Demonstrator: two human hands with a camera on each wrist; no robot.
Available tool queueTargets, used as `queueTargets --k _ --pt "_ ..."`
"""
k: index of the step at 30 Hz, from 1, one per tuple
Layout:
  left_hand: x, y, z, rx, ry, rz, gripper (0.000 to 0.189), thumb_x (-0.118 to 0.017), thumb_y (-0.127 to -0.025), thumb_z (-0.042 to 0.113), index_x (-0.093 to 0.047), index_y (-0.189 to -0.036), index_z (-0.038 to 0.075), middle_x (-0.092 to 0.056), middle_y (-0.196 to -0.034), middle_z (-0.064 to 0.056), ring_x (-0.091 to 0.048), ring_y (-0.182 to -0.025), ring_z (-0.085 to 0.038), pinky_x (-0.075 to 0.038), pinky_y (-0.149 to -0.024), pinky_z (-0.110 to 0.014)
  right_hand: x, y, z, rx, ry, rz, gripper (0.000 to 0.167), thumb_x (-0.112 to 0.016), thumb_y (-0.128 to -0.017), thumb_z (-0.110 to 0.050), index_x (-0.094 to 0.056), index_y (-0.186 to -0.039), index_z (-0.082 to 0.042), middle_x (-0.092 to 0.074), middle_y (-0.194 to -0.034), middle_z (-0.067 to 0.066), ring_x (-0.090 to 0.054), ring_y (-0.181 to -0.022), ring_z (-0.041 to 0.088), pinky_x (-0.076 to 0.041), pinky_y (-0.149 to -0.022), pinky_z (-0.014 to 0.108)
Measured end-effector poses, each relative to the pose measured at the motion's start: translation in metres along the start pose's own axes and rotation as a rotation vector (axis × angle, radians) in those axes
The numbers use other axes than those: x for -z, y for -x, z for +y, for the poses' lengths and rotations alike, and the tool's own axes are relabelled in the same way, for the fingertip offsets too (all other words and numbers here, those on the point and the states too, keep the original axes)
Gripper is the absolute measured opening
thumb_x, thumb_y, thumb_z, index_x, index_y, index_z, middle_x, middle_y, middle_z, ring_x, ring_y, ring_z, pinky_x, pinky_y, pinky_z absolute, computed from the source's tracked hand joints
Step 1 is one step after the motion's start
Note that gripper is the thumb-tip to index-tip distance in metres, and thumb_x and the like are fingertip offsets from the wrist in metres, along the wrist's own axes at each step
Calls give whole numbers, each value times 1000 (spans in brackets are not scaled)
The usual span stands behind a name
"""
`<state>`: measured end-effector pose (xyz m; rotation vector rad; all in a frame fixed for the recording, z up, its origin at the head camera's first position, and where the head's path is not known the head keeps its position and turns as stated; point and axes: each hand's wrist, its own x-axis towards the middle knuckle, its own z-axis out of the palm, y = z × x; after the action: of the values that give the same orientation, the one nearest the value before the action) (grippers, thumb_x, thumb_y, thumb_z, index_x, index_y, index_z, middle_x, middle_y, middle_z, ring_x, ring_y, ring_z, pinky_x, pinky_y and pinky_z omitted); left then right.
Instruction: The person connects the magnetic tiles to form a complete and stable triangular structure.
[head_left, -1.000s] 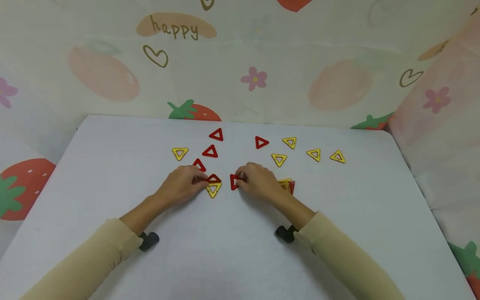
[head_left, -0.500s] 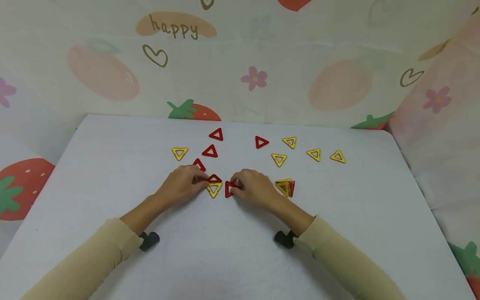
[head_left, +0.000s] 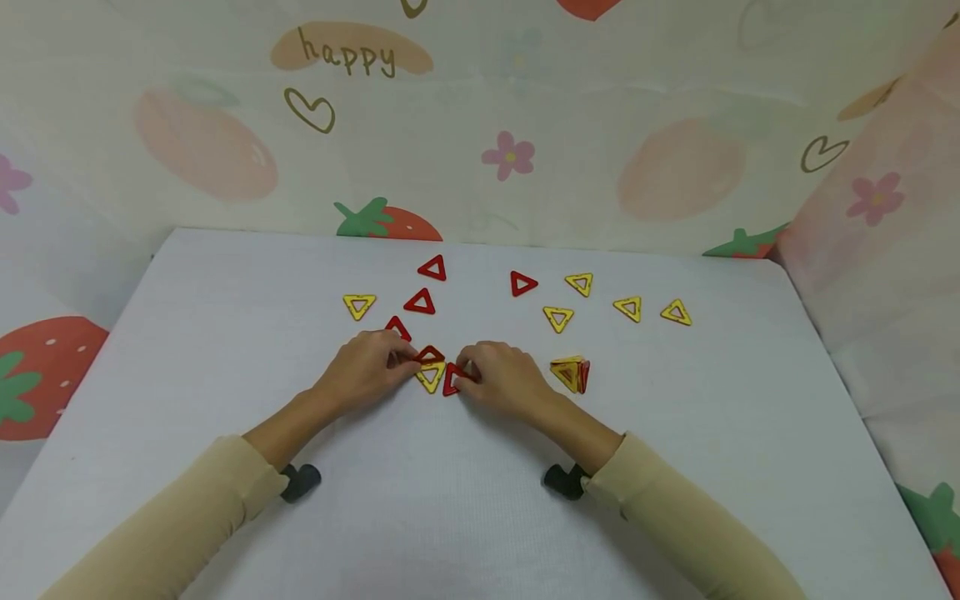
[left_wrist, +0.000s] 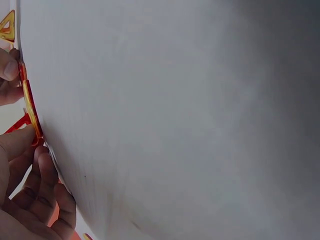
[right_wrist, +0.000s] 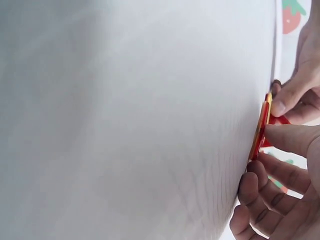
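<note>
Near the middle of the white table [head_left: 420, 517], my left hand [head_left: 366, 367] pinches a raised red triangle tile [head_left: 428, 353] with thumb and fingertips. Joined along its lower edge, a yellow triangle tile [head_left: 431, 379] points towards me. From the other side, my right hand [head_left: 504, 379] pinches a second red triangle tile [head_left: 449, 381], its edge right at the yellow tile's right side. In the right wrist view the tiles [right_wrist: 260, 127] line up edge-on between both hands. The left wrist view shows the raised red tile [left_wrist: 19, 123] leaning up from the yellow one.
Beside my right hand stands a small yellow-and-red triangle-sided shape [head_left: 570, 375]. Loose red tiles [head_left: 432, 268] and yellow tiles [head_left: 579, 284] lie scattered towards the back. Another red tile [head_left: 399, 328] lies just behind my left hand. A strawberry-print cloth [head_left: 570, 192] hangs behind the table.
My right hand has moved left and slightly towards me, bringing its red tile up against the yellow tile. My left hand has stayed nearly still. The triangle-sided shape has come into fuller view.
</note>
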<state>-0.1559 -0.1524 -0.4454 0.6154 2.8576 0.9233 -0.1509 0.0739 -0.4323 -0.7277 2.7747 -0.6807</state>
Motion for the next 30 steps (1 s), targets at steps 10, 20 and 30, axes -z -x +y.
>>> queueTargets --k 10,20,30 --pt "0 1 1 -17 24 5 22 -79 -86 16 -76 -103 3 -67 -83 -1 -57 -73 -14 -48 -67 -30 7 1 6 31 2 -105 34 -76 -89 -25 -69 -119 -10 -60 -85 -3 -54 -78 12 -46 -70 28" --pt "2 2 -1 -62 78 -17 25 -79 -86 11 -75 -109 3 -71 -91 -2 -58 -78 -15 -50 -71 -30 16 4 15 128 26 -158 32 -75 -90 -21 -71 -121 -13 -57 -86 -5 -51 -79 12 -43 -71 28" --pt "3 1 -1 -74 83 -42 25 -78 -86 11 -75 -109 3 -71 -90 -1 -58 -78 -14 -50 -71 -30 14 2 15 139 43 -153 31 -74 -91 -18 -71 -121 -10 -69 -105 0 -60 -92 13 -50 -84 30"
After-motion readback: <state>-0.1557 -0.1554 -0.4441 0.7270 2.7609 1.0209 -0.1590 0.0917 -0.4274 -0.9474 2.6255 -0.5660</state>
